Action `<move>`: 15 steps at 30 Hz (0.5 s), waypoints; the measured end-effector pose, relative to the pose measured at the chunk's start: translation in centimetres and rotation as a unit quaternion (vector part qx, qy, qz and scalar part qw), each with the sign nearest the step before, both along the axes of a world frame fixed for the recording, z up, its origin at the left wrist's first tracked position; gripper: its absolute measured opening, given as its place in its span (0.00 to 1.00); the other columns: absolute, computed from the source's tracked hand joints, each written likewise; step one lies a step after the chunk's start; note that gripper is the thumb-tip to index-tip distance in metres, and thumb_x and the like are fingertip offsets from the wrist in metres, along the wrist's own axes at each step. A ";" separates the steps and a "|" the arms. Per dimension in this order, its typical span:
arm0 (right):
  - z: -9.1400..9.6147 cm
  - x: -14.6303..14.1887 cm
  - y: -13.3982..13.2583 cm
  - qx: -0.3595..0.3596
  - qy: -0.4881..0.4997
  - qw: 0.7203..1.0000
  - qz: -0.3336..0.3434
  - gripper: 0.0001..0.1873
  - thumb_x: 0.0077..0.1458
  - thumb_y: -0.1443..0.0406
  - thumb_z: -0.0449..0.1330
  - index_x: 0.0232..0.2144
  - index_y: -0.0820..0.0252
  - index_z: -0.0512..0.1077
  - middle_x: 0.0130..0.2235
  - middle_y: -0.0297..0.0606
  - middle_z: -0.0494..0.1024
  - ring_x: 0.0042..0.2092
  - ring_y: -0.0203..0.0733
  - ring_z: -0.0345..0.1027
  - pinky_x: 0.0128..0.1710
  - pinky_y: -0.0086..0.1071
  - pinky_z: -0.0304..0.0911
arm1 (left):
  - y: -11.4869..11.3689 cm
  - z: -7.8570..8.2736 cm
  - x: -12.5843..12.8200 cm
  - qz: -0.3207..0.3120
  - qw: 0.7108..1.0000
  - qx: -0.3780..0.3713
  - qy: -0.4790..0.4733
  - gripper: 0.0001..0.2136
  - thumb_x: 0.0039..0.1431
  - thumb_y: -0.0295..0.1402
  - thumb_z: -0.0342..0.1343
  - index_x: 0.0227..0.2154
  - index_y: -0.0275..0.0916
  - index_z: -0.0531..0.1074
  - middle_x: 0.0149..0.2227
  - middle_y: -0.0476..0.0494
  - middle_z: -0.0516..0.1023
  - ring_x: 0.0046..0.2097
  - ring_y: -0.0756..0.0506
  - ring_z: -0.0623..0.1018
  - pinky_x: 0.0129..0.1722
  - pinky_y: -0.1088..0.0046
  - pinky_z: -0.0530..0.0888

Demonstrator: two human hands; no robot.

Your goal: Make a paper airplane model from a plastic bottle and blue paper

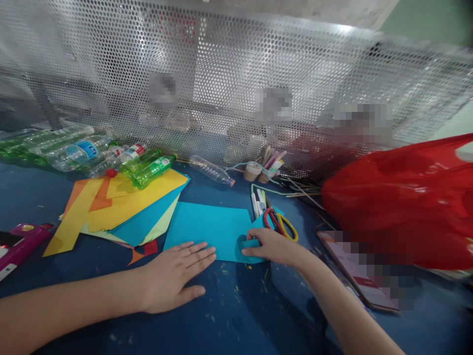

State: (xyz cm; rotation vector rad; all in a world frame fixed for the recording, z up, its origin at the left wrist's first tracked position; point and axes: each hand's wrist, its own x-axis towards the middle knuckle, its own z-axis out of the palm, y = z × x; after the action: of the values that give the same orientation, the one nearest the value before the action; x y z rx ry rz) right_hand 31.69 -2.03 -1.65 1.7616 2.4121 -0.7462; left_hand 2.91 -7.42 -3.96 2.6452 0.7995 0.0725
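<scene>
A sheet of bright blue paper [210,222] lies on the dark blue table in front of me. My left hand [177,276] rests flat on its lower left edge, fingers stretched and thumb apart. At the right side of the sheet, my right hand [269,245] pinches a curled bit of blue paper [250,243] between thumb and fingers. Whether that curl is part of the sheet or a separate strip, I cannot tell. Just beyond my right hand lie red-handled scissors [269,215] and yellow-handled scissors [290,229], with several markers [257,203] beside them.
Left of the sheet is a pile of coloured paper [140,197], with green plastic bottles [153,170] on and behind it. A clear bottle [210,169] and a small cup [252,171] stand near the perforated metal screen [229,79]. A red bag [399,197] and a phone [354,271] are at right.
</scene>
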 end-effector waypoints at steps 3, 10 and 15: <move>0.0 0.0 -0.1 0.000 0.008 1.000 0.008 0.17 0.48 0.52 0.59 0.31 0.60 0.68 0.33 0.39 0.74 0.34 0.45 0.66 0.29 0.32 0.55 | 0.1 0.1 -0.1 -0.007 1.000 -0.003 -0.004 0.27 0.65 0.47 0.34 0.63 0.49 0.37 0.66 0.53 0.41 0.65 0.43 0.45 0.63 0.62 0.45; 0.1 -0.1 -0.3 0.010 0.001 1.000 0.011 0.16 0.48 0.53 0.59 0.29 0.60 0.68 0.32 0.39 0.74 0.33 0.45 0.66 0.28 0.31 0.55 | 0.1 0.3 -0.1 -0.005 1.000 -0.006 -0.015 0.27 0.65 0.47 0.35 0.63 0.49 0.38 0.65 0.52 0.43 0.65 0.43 0.46 0.63 0.61 0.45; 0.1 -0.2 -0.5 0.012 -0.005 1.000 0.013 0.14 0.49 0.54 0.58 0.30 0.59 0.68 0.33 0.39 0.74 0.34 0.45 0.67 0.29 0.31 0.56 | 0.0 0.5 -0.1 -0.007 1.000 -0.013 -0.011 0.27 0.65 0.48 0.35 0.63 0.48 0.38 0.65 0.52 0.42 0.65 0.43 0.45 0.63 0.60 0.45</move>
State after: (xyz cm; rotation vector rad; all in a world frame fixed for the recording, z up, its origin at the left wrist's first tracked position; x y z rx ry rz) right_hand 31.53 -2.56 -1.52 1.7358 2.4422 -0.7077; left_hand 2.82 -7.42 -3.49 2.6210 0.7705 0.0882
